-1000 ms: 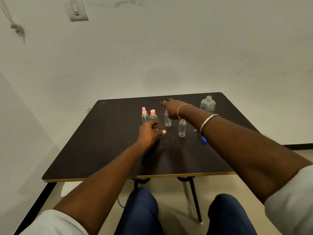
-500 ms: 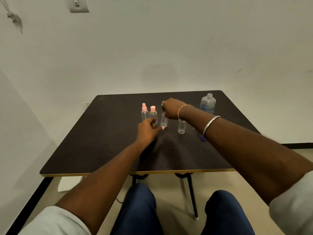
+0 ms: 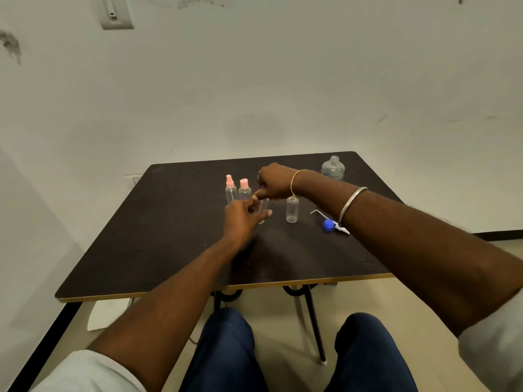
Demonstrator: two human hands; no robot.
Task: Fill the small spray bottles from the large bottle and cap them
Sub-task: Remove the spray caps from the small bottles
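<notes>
A small clear spray bottle (image 3: pixel 263 211) stands mid-table between my two hands. My left hand (image 3: pixel 242 219) curls round its body. My right hand (image 3: pixel 274 181) grips its top from above, hiding the cap. Two capped small bottles with pink spray tops (image 3: pixel 231 189) (image 3: pixel 244 188) stand just behind on the left. An open small bottle (image 3: pixel 292 209) with no cap stands to the right. The large clear bottle (image 3: pixel 333 167) stands uncapped at the far right corner. A blue cap (image 3: pixel 328 225) and a white spray tube (image 3: pixel 319 214) lie by my right forearm.
The dark table (image 3: pixel 158 244) has a wooden front edge and stands against a white wall. My knees in blue trousers (image 3: pixel 226 352) sit below its front edge. A white sheet (image 3: pixel 106 315) lies on the floor to the left.
My right hand came back from reaching forward and settled on top of the small bottle. My left hand moved up and closed round the bottle's body.
</notes>
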